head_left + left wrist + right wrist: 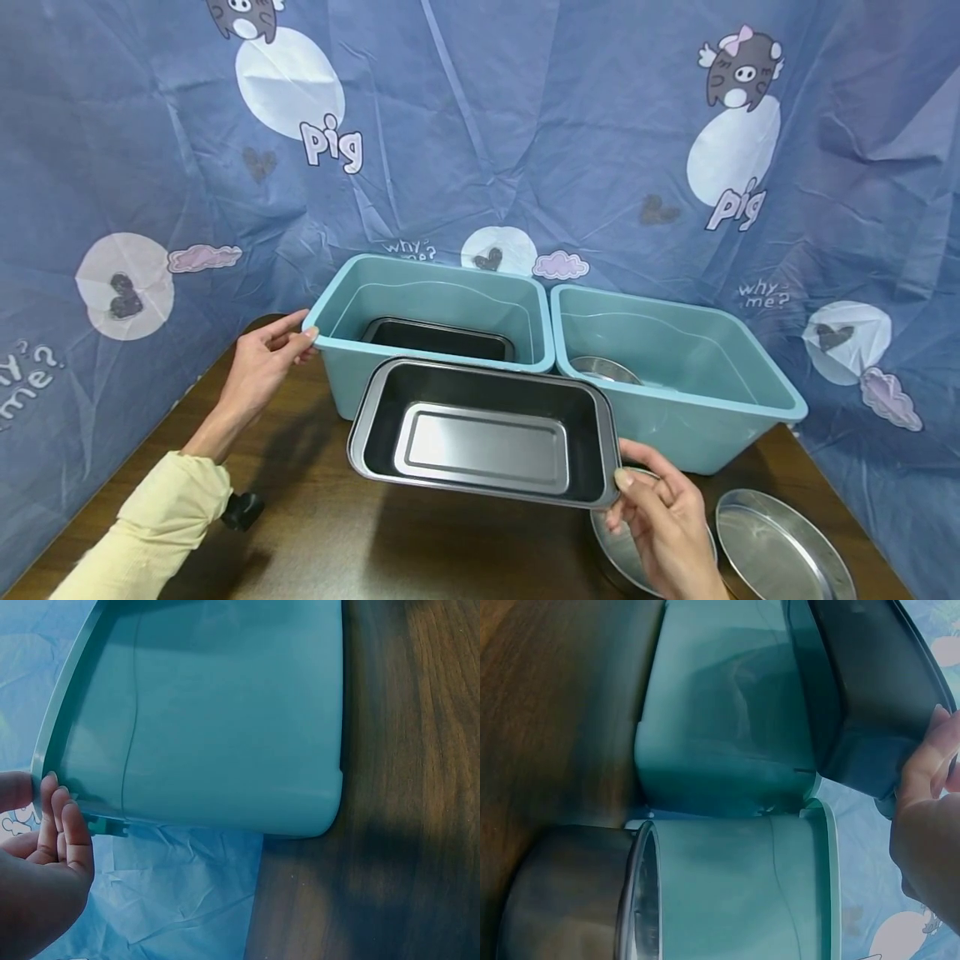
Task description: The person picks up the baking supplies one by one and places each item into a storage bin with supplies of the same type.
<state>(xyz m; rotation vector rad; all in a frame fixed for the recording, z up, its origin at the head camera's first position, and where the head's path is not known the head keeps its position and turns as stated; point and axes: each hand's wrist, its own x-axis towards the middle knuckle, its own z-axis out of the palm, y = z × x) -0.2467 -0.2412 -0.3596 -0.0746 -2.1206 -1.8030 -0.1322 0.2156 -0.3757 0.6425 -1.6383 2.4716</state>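
My right hand point(663, 521) grips the right end of a dark loaf pan point(483, 446), thumb on its rim. The loaf pan is raised above the table in front of the left teal bin point(341, 387), its inside tilted toward me. My left hand point(262, 358) pinches that bin's rim at the front left corner; the left wrist view shows the fingers point(75, 829) at the rim. Inside this bin lies another dark loaf pan point(442, 340), partly hidden by the front wall. The right wrist view shows the held pan's dark underside.
A second teal bin point(697, 429) stands close on the right, with a round metal pan point(603, 368) inside. On the wooden table point(315, 517), a round pan point(780, 542) sits at the right, beside others partly behind my right hand. A blue printed cloth point(480, 142) hangs behind.
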